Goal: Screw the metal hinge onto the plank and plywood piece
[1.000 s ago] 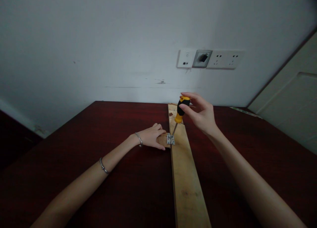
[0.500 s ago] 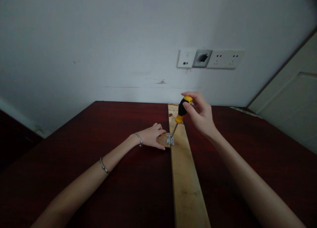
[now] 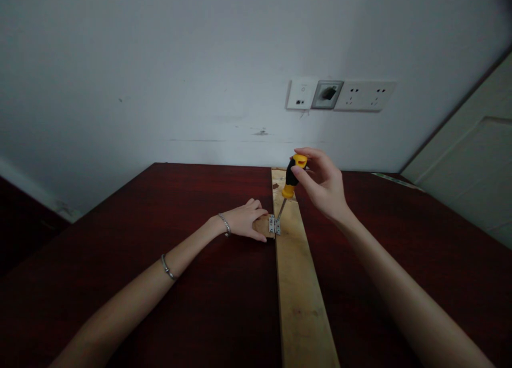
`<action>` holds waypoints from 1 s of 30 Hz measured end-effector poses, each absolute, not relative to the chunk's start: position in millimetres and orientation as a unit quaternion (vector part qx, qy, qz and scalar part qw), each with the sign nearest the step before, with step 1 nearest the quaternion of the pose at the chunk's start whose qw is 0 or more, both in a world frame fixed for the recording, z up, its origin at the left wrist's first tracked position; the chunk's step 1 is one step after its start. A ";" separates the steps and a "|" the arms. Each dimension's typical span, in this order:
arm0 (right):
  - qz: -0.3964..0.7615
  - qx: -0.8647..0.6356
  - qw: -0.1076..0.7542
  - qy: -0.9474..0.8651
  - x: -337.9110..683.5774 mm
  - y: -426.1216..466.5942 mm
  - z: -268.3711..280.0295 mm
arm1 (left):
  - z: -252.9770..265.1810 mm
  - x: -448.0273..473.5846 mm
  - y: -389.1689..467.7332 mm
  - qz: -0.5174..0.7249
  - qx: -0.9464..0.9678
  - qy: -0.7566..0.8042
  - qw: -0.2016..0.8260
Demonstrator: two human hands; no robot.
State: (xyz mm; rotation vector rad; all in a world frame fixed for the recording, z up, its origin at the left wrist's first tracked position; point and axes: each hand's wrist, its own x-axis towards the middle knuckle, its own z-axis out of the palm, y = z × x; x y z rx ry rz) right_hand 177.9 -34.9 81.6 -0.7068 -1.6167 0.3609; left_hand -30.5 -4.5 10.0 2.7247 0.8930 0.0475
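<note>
Left hand [image 3: 245,220] clamps wood block [image 3: 262,227], right hand [image 3: 326,191] grips screwdriver [image 3: 291,176], tip at hinge [image 3: 272,224] spanning block and plank [image 3: 298,274] on table [image 3: 204,309]. We judge screw-driving current step; next turn calls for seated tip.

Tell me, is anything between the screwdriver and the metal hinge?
Nothing I can see. The right hand holds the screwdriver, and its shaft slants down to the hinge in clear view, though the exact contact is too small to tell. The left hand holds the small wooden block, off to the left.

Plank [image 3: 299,282] with near end off-frame
</note>
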 end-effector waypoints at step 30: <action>0.118 -0.321 0.606 -0.718 179.1 -34.5 80.4 | 10.6 -31.5 -3.7 0.013 0.941 0.306 0.140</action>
